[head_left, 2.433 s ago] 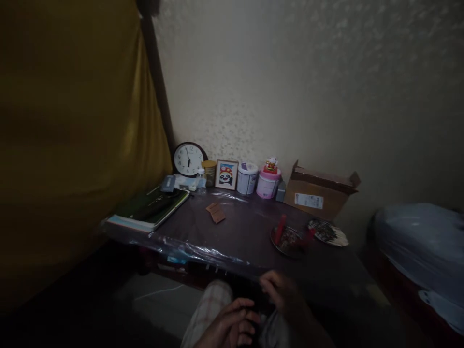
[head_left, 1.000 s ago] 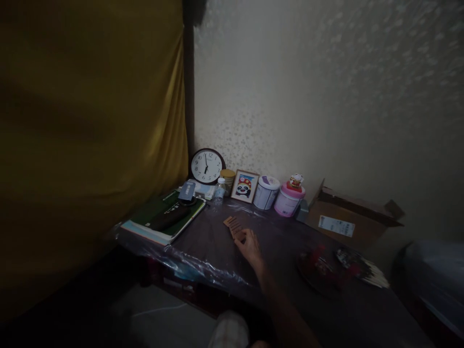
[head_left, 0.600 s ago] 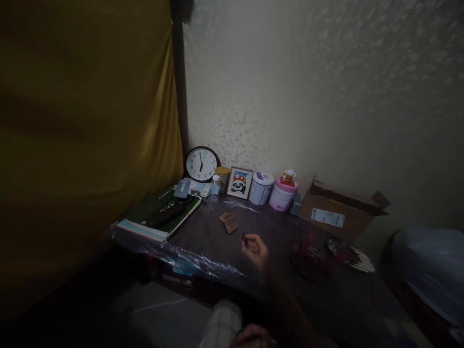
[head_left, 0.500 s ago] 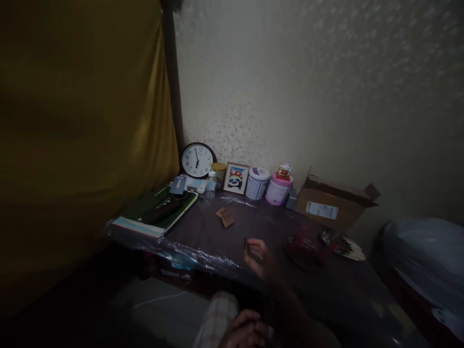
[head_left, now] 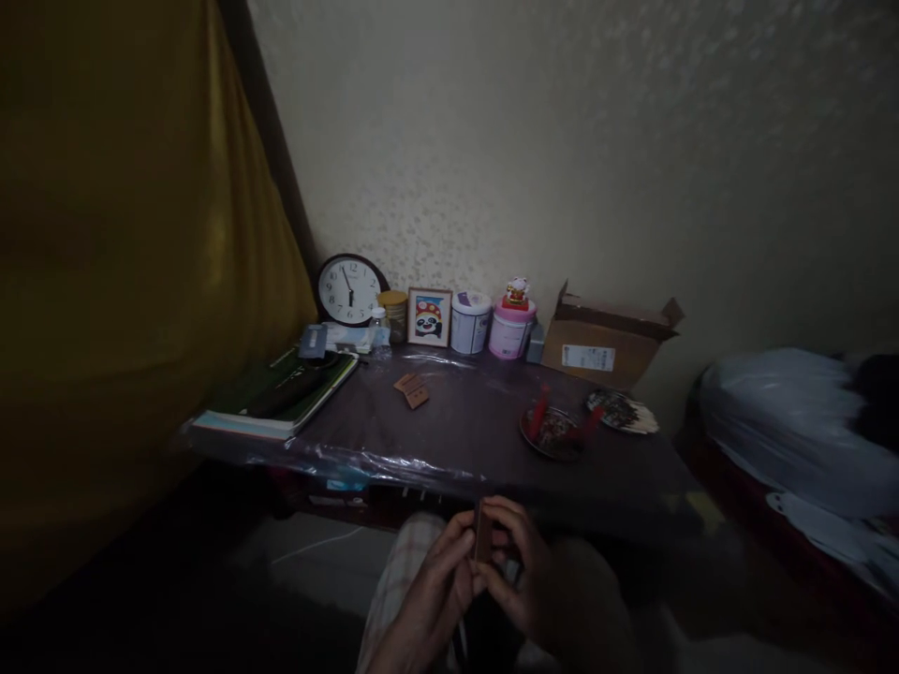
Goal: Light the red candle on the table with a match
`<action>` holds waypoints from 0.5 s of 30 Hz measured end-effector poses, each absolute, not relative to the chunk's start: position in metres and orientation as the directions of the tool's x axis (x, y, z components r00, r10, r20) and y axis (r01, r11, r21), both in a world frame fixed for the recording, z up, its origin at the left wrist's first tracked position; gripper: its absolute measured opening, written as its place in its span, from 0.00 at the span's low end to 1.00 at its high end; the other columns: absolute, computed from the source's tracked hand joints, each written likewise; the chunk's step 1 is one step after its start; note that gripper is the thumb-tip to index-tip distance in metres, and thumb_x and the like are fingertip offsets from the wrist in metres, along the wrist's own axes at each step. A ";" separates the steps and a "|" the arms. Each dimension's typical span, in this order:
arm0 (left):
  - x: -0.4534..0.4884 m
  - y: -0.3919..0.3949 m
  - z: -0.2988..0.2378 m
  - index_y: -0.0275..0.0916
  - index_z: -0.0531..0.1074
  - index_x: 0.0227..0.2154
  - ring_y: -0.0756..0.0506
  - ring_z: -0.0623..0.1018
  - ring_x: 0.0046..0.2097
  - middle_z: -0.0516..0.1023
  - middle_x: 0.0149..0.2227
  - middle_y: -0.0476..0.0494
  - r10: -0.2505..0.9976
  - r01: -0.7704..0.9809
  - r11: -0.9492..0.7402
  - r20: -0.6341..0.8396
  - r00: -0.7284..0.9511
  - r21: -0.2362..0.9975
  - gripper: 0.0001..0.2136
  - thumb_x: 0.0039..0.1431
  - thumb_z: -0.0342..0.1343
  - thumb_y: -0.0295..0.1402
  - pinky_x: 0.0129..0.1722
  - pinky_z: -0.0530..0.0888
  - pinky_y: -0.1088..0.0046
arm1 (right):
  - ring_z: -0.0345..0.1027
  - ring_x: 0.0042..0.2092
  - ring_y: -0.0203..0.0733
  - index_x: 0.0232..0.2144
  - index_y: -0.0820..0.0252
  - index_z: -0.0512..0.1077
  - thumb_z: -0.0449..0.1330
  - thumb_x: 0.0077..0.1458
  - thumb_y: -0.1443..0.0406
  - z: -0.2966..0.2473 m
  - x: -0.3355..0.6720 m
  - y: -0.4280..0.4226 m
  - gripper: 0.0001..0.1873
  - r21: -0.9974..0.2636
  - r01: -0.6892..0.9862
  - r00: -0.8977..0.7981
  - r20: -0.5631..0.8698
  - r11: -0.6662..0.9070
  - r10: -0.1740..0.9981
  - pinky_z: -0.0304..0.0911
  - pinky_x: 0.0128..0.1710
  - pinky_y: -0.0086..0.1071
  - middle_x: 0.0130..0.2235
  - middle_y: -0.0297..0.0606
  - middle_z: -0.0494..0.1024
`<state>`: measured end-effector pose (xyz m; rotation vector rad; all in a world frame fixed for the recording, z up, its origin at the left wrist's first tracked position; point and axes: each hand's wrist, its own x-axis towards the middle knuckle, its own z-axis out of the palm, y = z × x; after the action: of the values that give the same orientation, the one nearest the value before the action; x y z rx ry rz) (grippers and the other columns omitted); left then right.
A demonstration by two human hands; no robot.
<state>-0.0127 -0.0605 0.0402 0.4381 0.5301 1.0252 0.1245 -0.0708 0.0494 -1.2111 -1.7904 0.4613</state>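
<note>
Over my lap, in front of the table's edge, both hands meet around a small brown matchbox [head_left: 483,535] held on end. My right hand [head_left: 523,571] grips it from the right, thumb at the lower end and fingers at the top. My left hand [head_left: 439,585] closes on its left side with thumb and fingertips. More brown matchboxes [head_left: 412,390] lie on the dark table [head_left: 464,421]. Red candles [head_left: 539,415] stand on a round dish [head_left: 558,451] to the right. Behind it is a second dish [head_left: 611,409] with pale sticks [head_left: 641,418] at its side.
Along the wall stand a clock [head_left: 351,288], a bottle [head_left: 380,328], a framed panda picture [head_left: 429,318], two tins [head_left: 470,323] and an open cardboard box [head_left: 604,342]. Green books [head_left: 295,398] lie at the left. Plastic film [head_left: 393,465] hangs over the table's front edge.
My right hand has drawn back from over the table to my lap with the matchbox. My left hand has risen to meet it and holds it too. The view has shifted.
</note>
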 end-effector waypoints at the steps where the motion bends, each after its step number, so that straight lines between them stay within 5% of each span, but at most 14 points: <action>1: -0.011 -0.061 0.040 0.41 0.75 0.40 0.42 0.76 0.40 0.78 0.37 0.43 0.889 -0.677 0.437 -0.170 0.425 0.592 0.10 0.54 0.57 0.34 0.40 0.70 0.68 | 0.68 0.52 0.53 0.52 0.43 0.66 0.62 0.47 0.69 0.047 0.125 -0.073 0.30 -0.709 0.552 -0.099 0.467 0.439 0.878 0.69 0.49 0.45 0.52 0.39 0.72; 10: -0.002 -0.062 0.049 0.44 0.72 0.40 0.46 0.74 0.34 0.77 0.27 0.52 0.976 -0.442 0.197 -0.132 0.174 0.875 0.19 0.43 0.67 0.36 0.39 0.66 0.69 | 0.65 0.55 0.53 0.54 0.47 0.64 0.61 0.48 0.69 0.031 0.127 -0.076 0.30 -0.759 0.520 0.019 0.470 0.392 0.883 0.64 0.53 0.48 0.53 0.40 0.71; 15: 0.000 -0.068 0.055 0.44 0.74 0.38 0.43 0.76 0.40 0.79 0.35 0.48 0.932 -0.557 0.348 -0.213 0.294 0.754 0.12 0.50 0.61 0.39 0.40 0.68 0.68 | 0.63 0.57 0.48 0.53 0.49 0.60 0.61 0.50 0.66 0.031 0.130 -0.079 0.28 -0.915 0.258 0.044 0.332 0.310 0.942 0.59 0.58 0.44 0.54 0.40 0.70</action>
<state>0.0002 -0.0675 0.0549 0.6217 0.7177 1.0807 0.1297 -0.0788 0.0307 -1.1713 -1.4602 0.7700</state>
